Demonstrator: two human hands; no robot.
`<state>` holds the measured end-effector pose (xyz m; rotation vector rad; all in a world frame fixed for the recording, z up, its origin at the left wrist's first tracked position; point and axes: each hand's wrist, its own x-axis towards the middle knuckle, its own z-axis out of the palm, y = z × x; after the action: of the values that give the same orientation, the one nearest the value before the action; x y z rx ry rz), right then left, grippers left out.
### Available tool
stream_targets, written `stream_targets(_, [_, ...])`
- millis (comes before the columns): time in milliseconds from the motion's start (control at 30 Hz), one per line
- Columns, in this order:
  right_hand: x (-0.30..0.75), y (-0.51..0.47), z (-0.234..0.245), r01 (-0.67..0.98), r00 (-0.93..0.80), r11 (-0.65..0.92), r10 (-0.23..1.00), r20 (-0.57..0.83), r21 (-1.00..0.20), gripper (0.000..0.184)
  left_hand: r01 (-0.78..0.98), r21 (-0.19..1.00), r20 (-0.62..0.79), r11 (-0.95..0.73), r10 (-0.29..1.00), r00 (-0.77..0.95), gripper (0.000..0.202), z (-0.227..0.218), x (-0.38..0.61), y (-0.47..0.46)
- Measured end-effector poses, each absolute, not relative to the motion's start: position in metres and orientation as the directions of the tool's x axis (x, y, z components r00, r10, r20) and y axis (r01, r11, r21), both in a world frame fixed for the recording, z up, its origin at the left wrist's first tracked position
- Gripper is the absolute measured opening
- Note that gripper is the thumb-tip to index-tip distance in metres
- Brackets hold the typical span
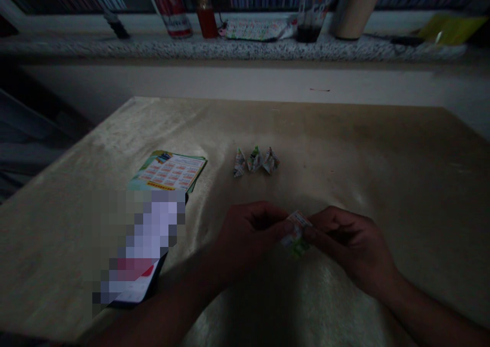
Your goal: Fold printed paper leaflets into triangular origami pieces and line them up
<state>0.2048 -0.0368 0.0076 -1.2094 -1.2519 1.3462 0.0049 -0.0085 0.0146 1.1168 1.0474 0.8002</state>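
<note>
Between my two hands is a small folded piece of printed paper [297,229], white with red print and a green lower part. My left hand [254,229] pinches its left side between thumb and fingers. From the right, my right hand [348,240] grips the other side the same way. Beyond the hands, three small folded paper shapes stand in a row: a left one [239,163], a middle one [255,159] and a right one [271,162]. Fine detail of the folds is blurred in the dim light.
A stack of printed cards [172,171] lies left on the table [344,132], with a partly pixelated phone [141,255] nearer me. On the granite sill [237,50] stand a red can [172,10], a red jar [207,20], a glass [311,15] and a tan cylinder [358,10].
</note>
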Motion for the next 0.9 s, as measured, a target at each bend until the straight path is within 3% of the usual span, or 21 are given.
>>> stream_targets(200, [0.2075, -0.0363, 0.0068, 0.096, -0.217, -0.039, 0.974, -0.060, -0.995, 0.010, 0.116, 0.978, -0.207, 0.173, 0.872, 0.444, 0.014, 0.0166, 0.0015, -0.0090])
stream_targets(300, [0.2092, -0.0354, 0.0058, 0.099, -0.181, -0.026, 0.982, -0.044, -0.995, 0.019, 0.096, 0.973, -0.232, 0.211, 0.885, 0.405, 0.023, 0.0132, 0.0021, -0.0090])
stream_targets(500, [0.2085, -0.0348, 0.0068, 0.065, -0.236, -0.046, 0.970, -0.060, -0.997, 0.004, 0.116, 0.958, -0.286, 0.262, 0.882, 0.374, 0.012, 0.0149, 0.0018, -0.0089])
stream_targets(700, [0.2074, -0.0342, 0.0082, 0.129, -0.227, -0.019, 0.973, -0.048, -0.991, 0.007, 0.113, 0.956, -0.295, 0.272, 0.871, 0.393, 0.015, 0.0149, 0.0028, -0.0093])
stream_targets(900, [0.2085, -0.0345, 0.0103, 0.160, -0.191, 0.020, 0.982, -0.011, -0.987, 0.010, 0.155, 0.970, -0.231, 0.187, 0.904, 0.359, 0.007, 0.0142, 0.0047, -0.0145])
